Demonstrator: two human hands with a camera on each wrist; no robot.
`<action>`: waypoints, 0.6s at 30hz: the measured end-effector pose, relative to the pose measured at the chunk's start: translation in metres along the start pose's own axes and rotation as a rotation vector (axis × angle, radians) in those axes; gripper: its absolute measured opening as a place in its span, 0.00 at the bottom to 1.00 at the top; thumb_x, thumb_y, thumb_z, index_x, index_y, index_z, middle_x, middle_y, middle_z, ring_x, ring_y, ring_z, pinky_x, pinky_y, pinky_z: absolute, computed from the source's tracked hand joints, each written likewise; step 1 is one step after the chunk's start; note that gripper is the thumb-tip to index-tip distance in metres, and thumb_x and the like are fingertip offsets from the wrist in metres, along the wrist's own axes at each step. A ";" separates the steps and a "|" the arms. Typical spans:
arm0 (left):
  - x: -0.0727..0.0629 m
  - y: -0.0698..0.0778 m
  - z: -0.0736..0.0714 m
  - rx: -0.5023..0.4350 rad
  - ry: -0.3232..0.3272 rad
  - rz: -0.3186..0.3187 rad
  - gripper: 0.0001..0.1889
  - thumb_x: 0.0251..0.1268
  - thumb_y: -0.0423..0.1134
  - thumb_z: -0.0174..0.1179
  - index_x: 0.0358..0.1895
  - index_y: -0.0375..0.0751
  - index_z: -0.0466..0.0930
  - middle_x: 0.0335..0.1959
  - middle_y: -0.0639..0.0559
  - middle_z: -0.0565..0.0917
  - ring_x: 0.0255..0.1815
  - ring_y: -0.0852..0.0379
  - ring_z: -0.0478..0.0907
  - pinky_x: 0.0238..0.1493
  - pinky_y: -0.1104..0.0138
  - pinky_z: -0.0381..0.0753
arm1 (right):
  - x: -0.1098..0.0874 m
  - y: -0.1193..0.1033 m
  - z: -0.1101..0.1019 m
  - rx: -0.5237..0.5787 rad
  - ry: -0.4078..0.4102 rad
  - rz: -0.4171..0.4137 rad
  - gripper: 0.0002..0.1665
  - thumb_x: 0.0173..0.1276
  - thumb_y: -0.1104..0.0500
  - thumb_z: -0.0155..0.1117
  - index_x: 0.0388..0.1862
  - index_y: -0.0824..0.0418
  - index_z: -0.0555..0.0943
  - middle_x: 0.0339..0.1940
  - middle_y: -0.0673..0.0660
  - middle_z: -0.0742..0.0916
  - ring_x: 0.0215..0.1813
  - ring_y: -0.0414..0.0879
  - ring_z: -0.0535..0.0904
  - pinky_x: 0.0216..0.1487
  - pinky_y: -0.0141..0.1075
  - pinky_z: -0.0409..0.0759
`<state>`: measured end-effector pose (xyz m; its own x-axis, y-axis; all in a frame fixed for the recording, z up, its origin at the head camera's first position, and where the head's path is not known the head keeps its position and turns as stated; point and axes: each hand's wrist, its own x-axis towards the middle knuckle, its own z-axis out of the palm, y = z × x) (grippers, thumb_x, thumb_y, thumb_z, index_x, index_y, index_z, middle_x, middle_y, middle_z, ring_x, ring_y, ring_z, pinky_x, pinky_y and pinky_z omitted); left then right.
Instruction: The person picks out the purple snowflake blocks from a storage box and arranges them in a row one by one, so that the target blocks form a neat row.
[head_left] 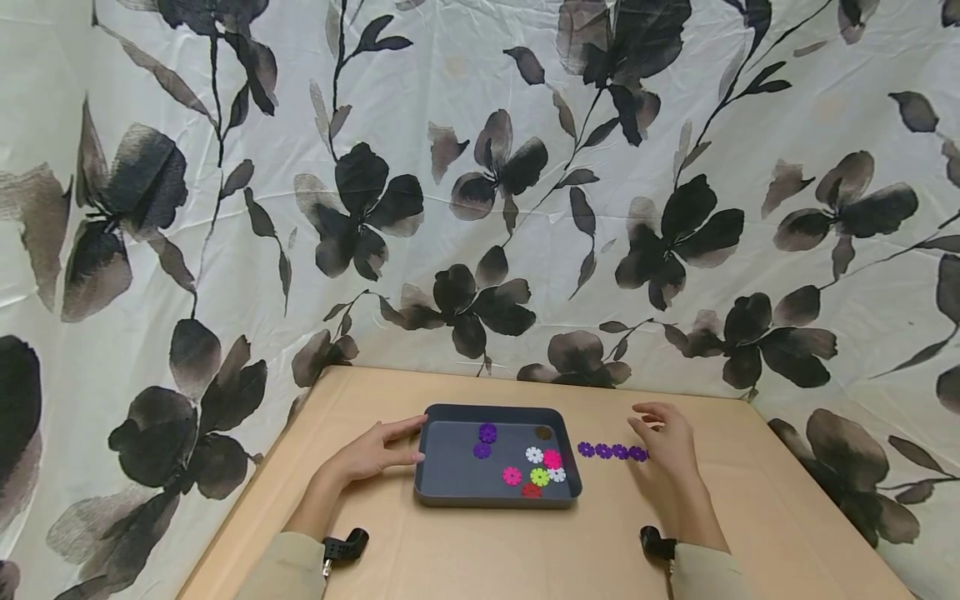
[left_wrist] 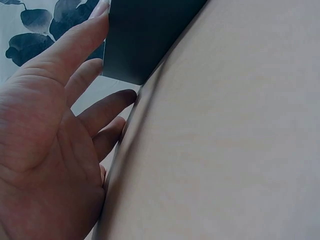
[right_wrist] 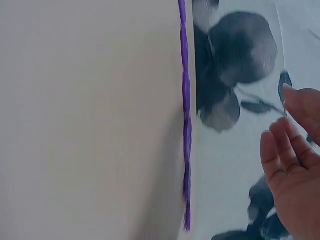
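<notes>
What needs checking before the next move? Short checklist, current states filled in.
1. Tray resting on the table: ok, appears flat.
2. Left hand at the tray: ok, at its left edge.
3. Right hand free: ok, no piece shows between thumb and fingers.
4. Row of purple pieces lined up: ok, roughly straight, on the table right of the tray.
5. Full row count: cannot tell; at least four show, but the right hand hides the right end in the head view.
6. Other-coloured pieces well spaced: not ok, several crowd together at the tray's right side.
</notes>
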<state>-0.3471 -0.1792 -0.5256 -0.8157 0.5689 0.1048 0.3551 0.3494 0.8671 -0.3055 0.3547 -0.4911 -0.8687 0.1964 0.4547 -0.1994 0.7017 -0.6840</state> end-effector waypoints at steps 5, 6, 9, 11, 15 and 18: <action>0.000 0.000 -0.001 -0.006 -0.003 0.001 0.43 0.67 0.48 0.72 0.82 0.44 0.62 0.81 0.46 0.66 0.84 0.45 0.58 0.82 0.45 0.57 | 0.005 -0.018 0.024 0.021 -0.043 -0.032 0.15 0.72 0.62 0.71 0.55 0.66 0.87 0.57 0.65 0.85 0.54 0.61 0.84 0.48 0.23 0.79; 0.000 0.000 -0.001 -0.006 -0.004 0.002 0.43 0.67 0.48 0.72 0.82 0.44 0.62 0.81 0.46 0.66 0.84 0.45 0.58 0.82 0.45 0.57 | 0.005 -0.022 0.029 0.025 -0.053 -0.034 0.15 0.72 0.61 0.71 0.55 0.65 0.87 0.56 0.64 0.85 0.54 0.60 0.84 0.48 0.25 0.80; 0.001 -0.001 -0.001 0.000 -0.005 0.007 0.43 0.68 0.48 0.71 0.82 0.43 0.62 0.81 0.46 0.65 0.84 0.45 0.58 0.82 0.44 0.56 | 0.006 -0.036 0.044 0.050 -0.094 -0.030 0.16 0.72 0.60 0.71 0.56 0.64 0.86 0.57 0.62 0.85 0.55 0.58 0.84 0.51 0.30 0.82; 0.001 -0.001 -0.001 -0.001 -0.005 0.010 0.43 0.67 0.48 0.71 0.82 0.43 0.62 0.81 0.45 0.65 0.84 0.45 0.58 0.82 0.44 0.56 | 0.007 -0.046 0.054 0.072 -0.113 -0.033 0.16 0.72 0.61 0.71 0.56 0.63 0.86 0.56 0.62 0.85 0.55 0.58 0.84 0.52 0.33 0.83; 0.001 -0.001 -0.002 0.000 -0.007 0.005 0.44 0.67 0.49 0.72 0.82 0.44 0.62 0.81 0.46 0.66 0.84 0.46 0.58 0.82 0.45 0.56 | 0.007 -0.065 0.075 0.132 -0.111 -0.054 0.16 0.70 0.63 0.73 0.56 0.64 0.87 0.54 0.64 0.87 0.53 0.58 0.84 0.49 0.32 0.83; 0.001 0.000 -0.001 0.005 -0.005 0.002 0.44 0.66 0.50 0.72 0.82 0.44 0.62 0.81 0.46 0.66 0.84 0.46 0.58 0.83 0.45 0.56 | 0.006 -0.077 0.089 0.194 -0.095 -0.069 0.17 0.67 0.65 0.75 0.55 0.65 0.87 0.52 0.66 0.87 0.49 0.57 0.83 0.45 0.28 0.82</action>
<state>-0.3485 -0.1799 -0.5250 -0.8126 0.5735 0.1038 0.3587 0.3518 0.8647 -0.3357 0.2411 -0.4863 -0.8871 0.0808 0.4544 -0.3350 0.5647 -0.7542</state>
